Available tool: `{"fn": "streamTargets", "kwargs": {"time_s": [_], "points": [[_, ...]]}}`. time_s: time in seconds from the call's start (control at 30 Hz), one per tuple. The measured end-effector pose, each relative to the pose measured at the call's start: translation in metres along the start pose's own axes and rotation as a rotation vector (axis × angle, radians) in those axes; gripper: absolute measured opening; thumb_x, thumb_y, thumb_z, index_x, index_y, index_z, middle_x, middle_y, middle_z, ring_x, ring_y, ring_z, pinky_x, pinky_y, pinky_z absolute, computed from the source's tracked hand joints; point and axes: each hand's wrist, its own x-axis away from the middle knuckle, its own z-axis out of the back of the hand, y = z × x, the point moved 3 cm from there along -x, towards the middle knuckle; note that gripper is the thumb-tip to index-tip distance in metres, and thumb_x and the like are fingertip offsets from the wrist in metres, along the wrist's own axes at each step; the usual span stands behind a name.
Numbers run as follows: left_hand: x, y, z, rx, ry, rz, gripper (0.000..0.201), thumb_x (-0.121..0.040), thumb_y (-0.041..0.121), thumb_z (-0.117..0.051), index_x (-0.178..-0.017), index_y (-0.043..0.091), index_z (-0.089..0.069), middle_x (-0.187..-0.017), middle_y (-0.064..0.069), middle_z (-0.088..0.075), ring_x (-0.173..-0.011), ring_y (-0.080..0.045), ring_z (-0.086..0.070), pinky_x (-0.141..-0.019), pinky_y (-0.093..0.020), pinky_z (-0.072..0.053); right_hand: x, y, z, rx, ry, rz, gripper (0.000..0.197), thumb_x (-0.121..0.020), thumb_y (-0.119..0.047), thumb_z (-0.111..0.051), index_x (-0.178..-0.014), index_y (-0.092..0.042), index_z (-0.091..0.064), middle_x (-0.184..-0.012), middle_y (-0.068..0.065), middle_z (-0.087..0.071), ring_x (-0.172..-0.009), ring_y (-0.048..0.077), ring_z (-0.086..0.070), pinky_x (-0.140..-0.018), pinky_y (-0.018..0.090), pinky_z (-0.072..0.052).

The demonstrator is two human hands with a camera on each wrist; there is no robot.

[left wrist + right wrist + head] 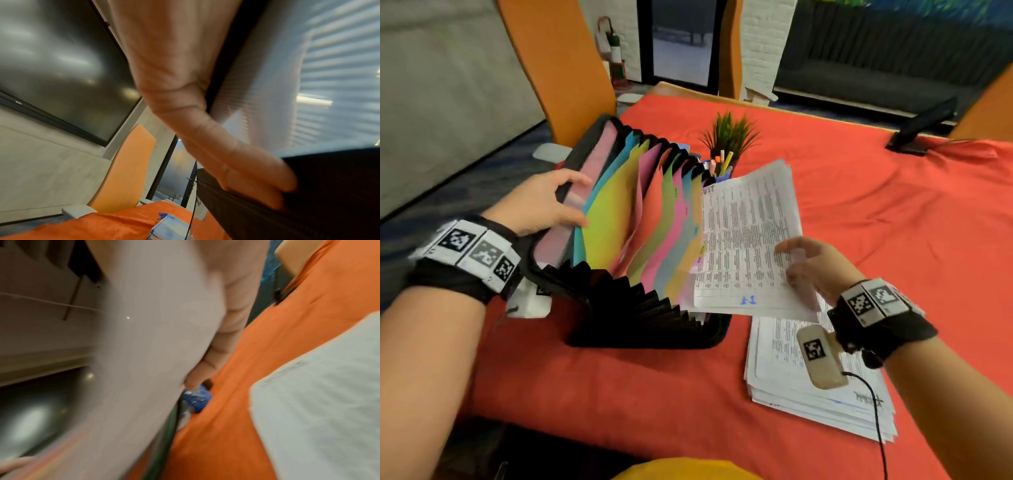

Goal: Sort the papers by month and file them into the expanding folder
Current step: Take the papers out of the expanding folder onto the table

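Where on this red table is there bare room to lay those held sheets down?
Bare red cloth spreads right of the held papers, up to the black stand. Another patch lies in front of the expanding folder. Crowded: between folder, pen cup and paper stack.

Warm, even indoor light; the head view is sharp centrally, bending at its edges. Both wrist views are heavily motion-blurred, with soft ceiling-light glare on a dark wall screen (61, 68).

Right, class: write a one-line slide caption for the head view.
Left hand holds the expanding folder open while right hand brings printed papers to its coloured dividers.
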Motion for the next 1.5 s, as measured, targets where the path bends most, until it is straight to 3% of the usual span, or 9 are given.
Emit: {"fn": "streamTargets", "kwargs": {"time_s": [0.17, 0.4, 0.53, 0.63, 0.73, 0.93, 1.1, 1.3, 1.5], "points": [[-0.003, 0.005, -0.007, -0.008, -0.021, -0.027, 0.060, -0.067, 0.003, -0.080, -0.115, 0.029, -0.056, -0.124, 0.000, -0.054, -0.096, 0.003, -0.052, -0.074, -0.012, -0.039, 0.003, 0.097, 0.052, 0.031, 0.148, -0.166, 0.047, -0.068, 0.022, -0.046, -0.081, -0.020, -0.062, -0.114, 0.017, -0.060, -0.083, 0.032, -0.061, -0.080, 0.050, -0.053], [-0.001, 0.008, -0.008, -0.002, -0.025, -0.002, 0.060, -0.067, 0.006, -0.080, -0.120, 0.024, -0.057, -0.127, 0.000, -0.054, -0.114, -0.011, -0.044, -0.088, -0.027, -0.034, 0.010, 0.166, 0.054, 0.433, 0.235, -0.403, 0.028, -0.081, 0.009, -0.045, -0.094, -0.012, -0.060, -0.114, 0.018, -0.060, -0.100, 0.031, -0.057, -0.089, 0.036, -0.047], [0.001, 0.009, -0.008, 0.028, -0.007, 0.007, 0.061, -0.069, 0.001, -0.077, -0.123, 0.019, -0.057, -0.120, 0.002, -0.053, -0.101, -0.001, -0.049, -0.068, -0.001, -0.038, 0.010, 0.099, 0.031, 0.730, 0.342, -0.269, 0.032, -0.083, -0.009, -0.057, -0.114, -0.018, -0.059, -0.133, 0.018, -0.041, -0.117, 0.036, -0.042, -0.097, 0.038, -0.037], [0.001, 0.010, -0.009, 0.062, -0.015, 0.007, 0.060, -0.069, -0.002, -0.076, -0.122, 0.019, -0.056, -0.117, 0.002, -0.052, -0.068, 0.023, -0.054, -0.055, 0.006, -0.037, 0.006, 0.020, -0.006, 0.468, 0.298, 0.145, 0.030, -0.083, -0.004, -0.057, -0.113, -0.007, -0.060, -0.122, 0.015, -0.052, -0.104, 0.030, -0.054, -0.082, 0.022, -0.038], [0.002, 0.008, -0.009, 0.070, -0.017, 0.017, 0.060, -0.069, -0.002, -0.077, -0.119, 0.023, -0.056, -0.116, 0.002, -0.053, -0.061, 0.028, -0.050, -0.055, 0.006, -0.037, -0.002, -0.035, -0.052, 0.339, 0.180, 0.232, 0.028, -0.081, -0.002, -0.054, -0.107, -0.004, -0.063, -0.104, 0.011, -0.067, -0.095, 0.026, -0.063, -0.086, 0.026, -0.046], [0.003, -0.001, -0.002, 0.070, -0.010, 0.034, 0.058, -0.068, 0.004, -0.078, -0.114, 0.031, -0.055, -0.121, 0.004, -0.052, -0.110, -0.009, -0.049, -0.083, -0.018, -0.038, -0.004, -0.051, -0.116, 0.327, -0.147, 0.024, 0.033, -0.076, -0.023, -0.074, -0.095, 0.002, -0.064, -0.095, 0.018, -0.068, -0.086, 0.033, -0.068, -0.079, 0.043, -0.055], [0.003, -0.009, 0.004, 0.120, -0.010, 0.060, 0.058, -0.068, 0.001, -0.078, -0.113, 0.030, -0.056, -0.119, 0.004, -0.052, -0.101, -0.017, -0.056, -0.089, -0.030, -0.048, 0.007, -0.065, -0.142, 0.343, -0.159, 0.153, 0.041, -0.082, -0.055, -0.056, -0.113, -0.028, -0.062, -0.130, 0.008, -0.048, -0.117, 0.030, -0.048, -0.101, 0.039, -0.039], [0.003, -0.017, 0.009, 0.155, -0.006, 0.086, 0.059, -0.068, 0.000, -0.077, -0.116, 0.028, -0.057, -0.118, 0.006, -0.055, -0.090, -0.008, -0.059, -0.083, -0.026, -0.050, 0.016, -0.075, -0.150, 0.334, -0.260, 0.154, 0.045, -0.094, -0.047, -0.043, -0.119, -0.016, -0.062, -0.127, 0.011, -0.057, -0.122, 0.027, -0.048, -0.103, 0.036, -0.037], [0.001, -0.022, 0.011, 0.174, -0.004, 0.097, 0.059, -0.068, -0.001, -0.077, -0.116, 0.027, -0.058, -0.119, 0.003, -0.056, -0.089, -0.015, -0.059, -0.078, -0.024, -0.053, 0.023, -0.083, -0.161, 0.641, -0.240, 0.313, 0.038, -0.097, -0.038, -0.030, -0.108, -0.021, -0.063, -0.123, 0.008, -0.052, -0.129, 0.034, -0.033, -0.109, 0.051, -0.021]]}}
